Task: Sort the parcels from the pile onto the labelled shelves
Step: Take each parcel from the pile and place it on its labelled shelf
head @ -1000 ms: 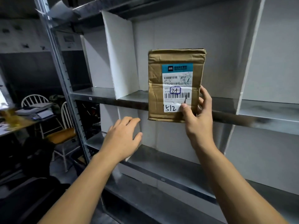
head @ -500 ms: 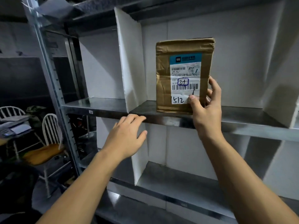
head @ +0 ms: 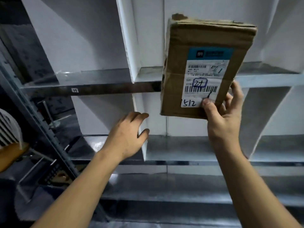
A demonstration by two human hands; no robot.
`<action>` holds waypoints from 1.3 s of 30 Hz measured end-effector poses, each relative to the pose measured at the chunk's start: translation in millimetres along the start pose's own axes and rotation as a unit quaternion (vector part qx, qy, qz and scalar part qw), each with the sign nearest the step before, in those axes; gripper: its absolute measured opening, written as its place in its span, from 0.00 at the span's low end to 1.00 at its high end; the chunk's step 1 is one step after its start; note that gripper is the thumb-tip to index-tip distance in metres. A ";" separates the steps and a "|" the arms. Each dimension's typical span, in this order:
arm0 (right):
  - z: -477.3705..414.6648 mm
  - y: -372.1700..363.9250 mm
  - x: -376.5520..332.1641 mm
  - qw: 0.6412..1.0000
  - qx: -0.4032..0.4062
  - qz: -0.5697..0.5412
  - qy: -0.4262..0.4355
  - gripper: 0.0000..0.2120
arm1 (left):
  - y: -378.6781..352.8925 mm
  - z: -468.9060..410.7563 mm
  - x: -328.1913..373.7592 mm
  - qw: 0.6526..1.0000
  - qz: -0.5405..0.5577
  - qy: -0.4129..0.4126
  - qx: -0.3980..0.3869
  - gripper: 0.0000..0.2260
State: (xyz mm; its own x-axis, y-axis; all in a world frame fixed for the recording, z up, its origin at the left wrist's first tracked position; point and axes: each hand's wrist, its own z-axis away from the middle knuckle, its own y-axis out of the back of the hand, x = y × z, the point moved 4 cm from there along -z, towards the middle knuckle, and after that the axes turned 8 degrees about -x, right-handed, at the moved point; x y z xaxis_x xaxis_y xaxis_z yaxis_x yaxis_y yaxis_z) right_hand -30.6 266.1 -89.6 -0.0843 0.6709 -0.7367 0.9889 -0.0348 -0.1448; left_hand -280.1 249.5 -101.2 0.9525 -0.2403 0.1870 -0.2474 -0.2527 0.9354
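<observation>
Change: the parcel (head: pixel 205 63) now leans, top toward the right, and its bottom edge hangs below the upper shelf (head: pixel 107 89), where half a second ago it stood upright and level with that edge; the shelves fill more of the view, and the left hand (head: pixel 126 137) has dropped to the lower divider (head: pixel 141 145).
Left hand: near left, fingers loosely bent, holding nothing; whether it touches the divider's front edge cannot be told.
Right hand (head: pixel 222 122): grips the parcel's lower right corner, thumb on the front, fingers behind.
Parcel: brown, in the air before the upper shelf's front edge, right of the upper divider (head: pixel 130 46).
Label (head: pixel 204 79): white with a blue band, barcodes, handwritten "512".
Bays: white dividers split each metal shelf into bays with bare metal floors; the parcel rests in none.
Far left: part of a chair (head: pixel 9 132).
</observation>
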 end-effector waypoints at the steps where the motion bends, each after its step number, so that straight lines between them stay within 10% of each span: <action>1: 8.0 -0.3 3.5 1.000 0.005 0.006 -0.011 0.29 | -5.4 2.4 -2.9 1.000 0.009 -0.003 -0.008 0.22; 16: 121.5 -39.5 77.3 0.978 -0.055 0.011 -0.200 0.30 | -52.8 87.1 -71.1 0.996 -0.032 0.060 -0.065 0.21; 39: 133.3 -357.3 235.2 0.945 -0.103 0.113 -0.290 0.30 | -34.4 117.9 -362.5 0.979 -0.070 0.113 -0.156 0.22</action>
State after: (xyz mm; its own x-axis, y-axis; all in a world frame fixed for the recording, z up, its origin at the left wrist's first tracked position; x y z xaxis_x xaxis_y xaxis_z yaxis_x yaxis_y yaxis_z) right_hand -420.0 337.5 -299.2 0.1372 0.1430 -0.9802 0.9877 0.0556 0.1464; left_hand -637.8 234.9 -236.6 0.9969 -0.0004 0.0784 -0.0784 0.0383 0.9962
